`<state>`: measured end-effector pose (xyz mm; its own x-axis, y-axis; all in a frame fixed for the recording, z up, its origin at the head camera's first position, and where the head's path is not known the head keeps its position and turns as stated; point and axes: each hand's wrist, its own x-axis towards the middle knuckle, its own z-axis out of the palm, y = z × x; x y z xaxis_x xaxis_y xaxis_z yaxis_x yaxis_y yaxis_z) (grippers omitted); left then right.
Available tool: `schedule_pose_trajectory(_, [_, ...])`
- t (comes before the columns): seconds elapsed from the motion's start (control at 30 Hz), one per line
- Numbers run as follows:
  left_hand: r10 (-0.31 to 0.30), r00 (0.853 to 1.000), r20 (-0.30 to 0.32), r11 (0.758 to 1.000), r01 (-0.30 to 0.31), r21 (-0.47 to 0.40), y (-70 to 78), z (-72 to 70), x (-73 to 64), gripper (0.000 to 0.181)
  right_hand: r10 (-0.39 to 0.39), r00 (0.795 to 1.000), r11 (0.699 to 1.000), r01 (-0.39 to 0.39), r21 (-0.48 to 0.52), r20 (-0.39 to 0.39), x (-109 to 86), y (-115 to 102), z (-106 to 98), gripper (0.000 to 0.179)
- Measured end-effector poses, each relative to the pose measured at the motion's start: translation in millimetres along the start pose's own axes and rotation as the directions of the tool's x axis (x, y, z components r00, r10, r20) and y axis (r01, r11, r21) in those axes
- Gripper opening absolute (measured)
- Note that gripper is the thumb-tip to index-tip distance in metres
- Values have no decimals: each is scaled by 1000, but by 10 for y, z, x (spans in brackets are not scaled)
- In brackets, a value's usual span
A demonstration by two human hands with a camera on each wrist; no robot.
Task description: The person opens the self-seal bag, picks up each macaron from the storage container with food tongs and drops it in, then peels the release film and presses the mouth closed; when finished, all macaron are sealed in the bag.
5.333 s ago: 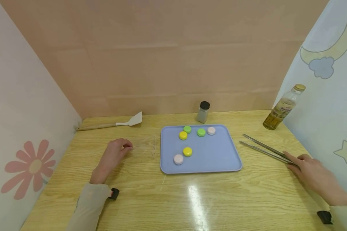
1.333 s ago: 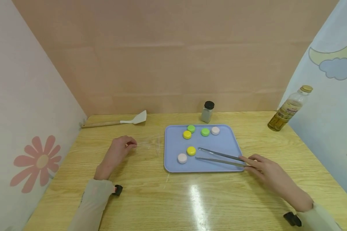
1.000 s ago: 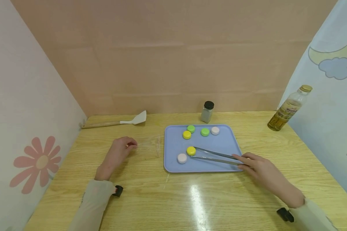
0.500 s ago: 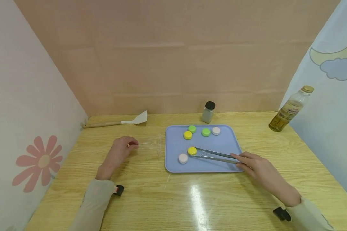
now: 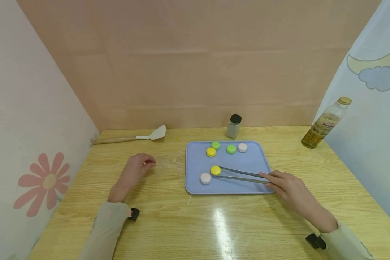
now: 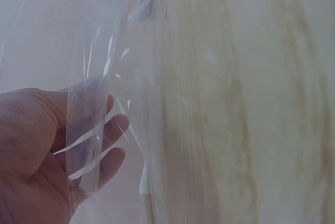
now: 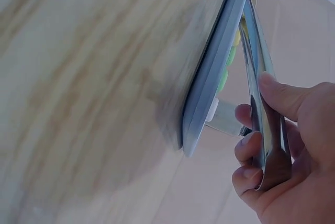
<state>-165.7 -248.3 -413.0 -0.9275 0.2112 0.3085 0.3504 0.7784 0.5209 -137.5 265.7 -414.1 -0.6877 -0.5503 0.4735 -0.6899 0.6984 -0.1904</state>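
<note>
My left hand (image 5: 134,171) pinches the near end of a thin clear plastic box (image 5: 169,163) left of the tray; its outline is faint, with creased edges (image 6: 86,130) in the left wrist view. In my right hand (image 5: 290,187) is a pair of metal tongs (image 5: 242,178), gripped between thumb and fingers. The tong tips sit around a yellow macaron (image 5: 216,170) on the blue tray (image 5: 247,166), one tip on each side. Beside it lies a pale pink macaron (image 5: 206,178). Another yellow macaron (image 5: 211,152), two green macarons (image 5: 231,149) and a pale pink one (image 5: 242,147) lie farther back.
Behind the tray stands a small jar with a black lid (image 5: 234,127). A white spatula with a wooden handle (image 5: 130,138) lies at the back left. An oil bottle (image 5: 326,122) stands at the back right. Walls (image 5: 195,72) enclose the wooden table.
My right hand has brought the tongs left from beside the tray, and their tips have closed in around the front yellow macaron. My left hand keeps its pinch on the clear box.
</note>
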Motion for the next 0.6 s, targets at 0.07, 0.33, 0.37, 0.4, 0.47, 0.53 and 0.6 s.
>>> schedule_pose_trajectory(0.07, [3,1000,-4,1000,-3,0,1,3,0,4,-8,1000,1000,8,-7,-5,0,8,-5,52])
schedule_pose_trajectory(0.33, [22,1000,-17,1000,-22,-2,-18,23,-1,3,-30,999,999,30,-22,-15,31,11,-41,54])
schedule_pose_trajectory(0.37, [24,1000,-18,1000,-24,-4,-17,25,-2,3,-33,999,999,32,-22,-20,40,6,-45,55])
schedule_pose_trajectory(0.4, [25,999,-20,1000,-25,-5,-17,25,-3,3,-33,999,999,33,-22,-25,50,-1,-49,55])
schedule_pose_trajectory(0.47, [26,999,-22,1000,-26,-7,-12,23,-3,3,-33,999,999,32,-17,-36,80,-19,-56,55])
schedule_pose_trajectory(0.53, [23,1000,-21,1000,-23,-8,-6,23,-3,4,-30,999,1000,29,-8,-44,121,-44,-51,55])
schedule_pose_trajectory(0.6, [18,1000,-21,1000,-18,-6,-4,20,-2,4,-32,998,999,32,-3,-52,175,-75,-32,55])
